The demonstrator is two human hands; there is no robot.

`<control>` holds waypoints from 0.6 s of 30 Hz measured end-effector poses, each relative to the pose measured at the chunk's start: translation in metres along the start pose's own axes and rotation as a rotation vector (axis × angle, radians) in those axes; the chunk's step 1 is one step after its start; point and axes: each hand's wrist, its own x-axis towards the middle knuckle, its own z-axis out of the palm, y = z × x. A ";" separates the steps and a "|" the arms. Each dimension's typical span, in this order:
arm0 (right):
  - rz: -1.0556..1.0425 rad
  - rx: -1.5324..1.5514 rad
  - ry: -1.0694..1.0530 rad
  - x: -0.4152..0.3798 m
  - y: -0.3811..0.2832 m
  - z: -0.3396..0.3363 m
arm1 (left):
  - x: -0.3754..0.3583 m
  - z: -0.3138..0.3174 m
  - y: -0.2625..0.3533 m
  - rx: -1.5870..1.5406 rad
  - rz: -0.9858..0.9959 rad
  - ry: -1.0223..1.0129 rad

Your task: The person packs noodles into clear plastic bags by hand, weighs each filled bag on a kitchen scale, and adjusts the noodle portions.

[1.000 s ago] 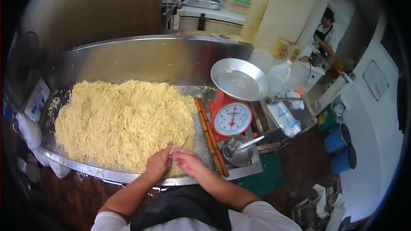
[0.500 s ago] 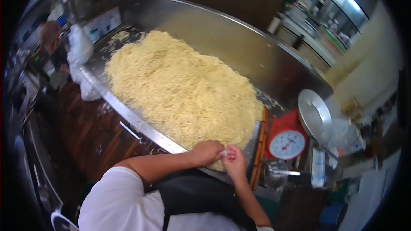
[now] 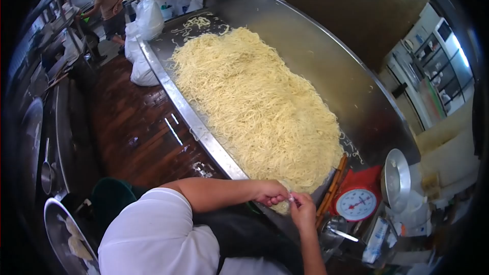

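My left hand (image 3: 271, 192) and my right hand (image 3: 303, 210) meet at the near edge of a long metal tray (image 3: 219, 154). Both are closed, with fingertips pinching the whitish, twisted neck of a plastic bag (image 3: 291, 198). Just under my fingers is a small clump of noodles (image 3: 281, 208), which seems to be inside the bag; my hands partly cover it. Beyond them a large heap of pale yellow noodles (image 3: 260, 107) fills much of the tray.
Right of my hands stand a red dial scale (image 3: 356, 203), a round metal pan (image 3: 396, 181) and bamboo sticks (image 3: 331, 188). White plastic bags (image 3: 143, 69) hang at the tray's far left corner. A person (image 3: 109, 2) stands farther back. A metal bowl (image 3: 56, 219) is at lower left.
My view has swung left, so the tray and scale sit farther right and lower. My hands stay together on the bag's neck. The person at the back shows more fully.
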 end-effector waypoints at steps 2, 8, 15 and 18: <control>-0.130 -0.088 -0.001 -0.002 -0.008 -0.007 | -0.009 0.010 0.003 0.171 0.085 0.038; -0.217 -0.024 -0.035 0.006 0.013 -0.007 | 0.006 0.014 -0.016 0.633 0.469 0.461; -0.316 -0.233 -0.064 0.009 0.039 -0.017 | 0.006 0.041 -0.022 1.024 0.630 0.815; -0.313 -0.214 -0.126 0.008 0.040 -0.026 | 0.001 0.056 -0.022 1.134 0.688 0.834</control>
